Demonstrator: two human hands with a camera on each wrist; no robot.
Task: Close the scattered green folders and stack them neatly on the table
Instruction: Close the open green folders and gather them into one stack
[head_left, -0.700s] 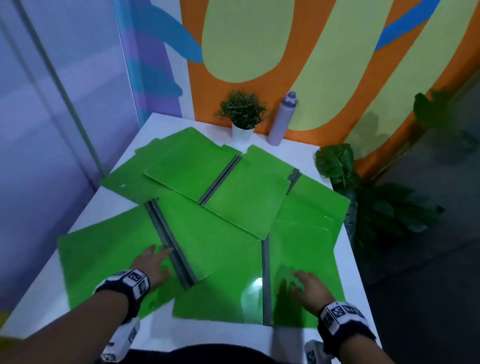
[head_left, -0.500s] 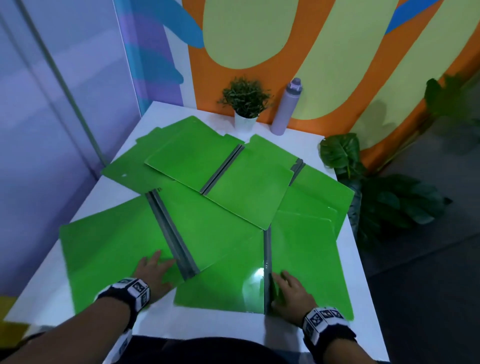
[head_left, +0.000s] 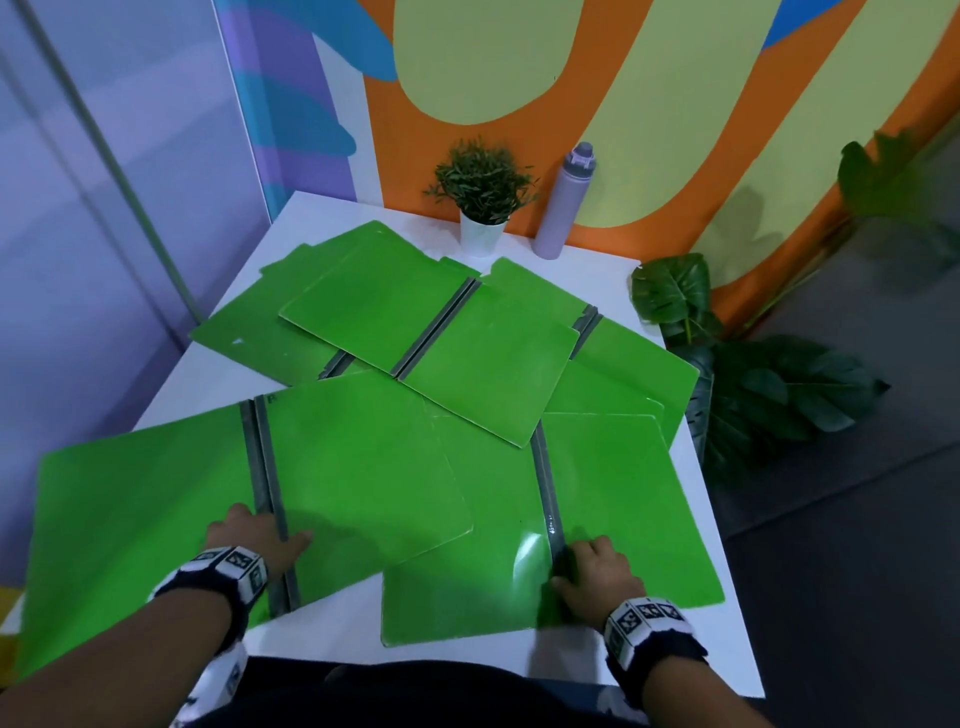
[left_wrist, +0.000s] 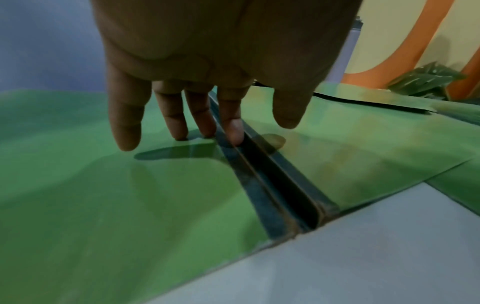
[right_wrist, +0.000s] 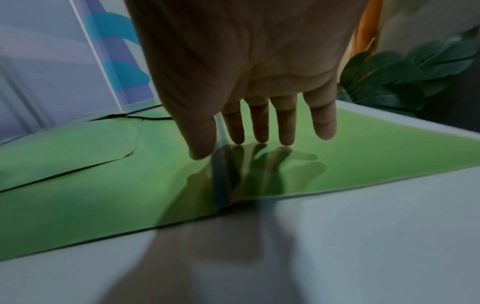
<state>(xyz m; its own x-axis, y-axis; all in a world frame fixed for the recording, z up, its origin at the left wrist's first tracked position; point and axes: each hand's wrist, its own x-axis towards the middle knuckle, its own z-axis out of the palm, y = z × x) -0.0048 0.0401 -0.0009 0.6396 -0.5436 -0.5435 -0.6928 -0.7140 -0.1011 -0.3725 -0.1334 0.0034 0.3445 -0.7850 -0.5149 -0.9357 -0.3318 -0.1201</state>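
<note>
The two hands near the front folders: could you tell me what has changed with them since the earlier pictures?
The right hand slid left from the right leaf to the grey spine of the near-right folder. The left hand moved right onto the spine of the near-left folder, fingertips touching it. Neither hand has a grip yet. All folders lie open, overlapped; the potted plant and bottle are unmoved.

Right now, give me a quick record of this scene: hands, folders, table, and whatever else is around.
left hand: open, fingertips on the near-left folder at its grey spine
right hand: open, fingertips on the near-right folder beside its spine
folders: all seen lie open and overlapping; none stacked
far folder: open, on top of the others
table: white
back edge: potted plant, purple bottle
</note>
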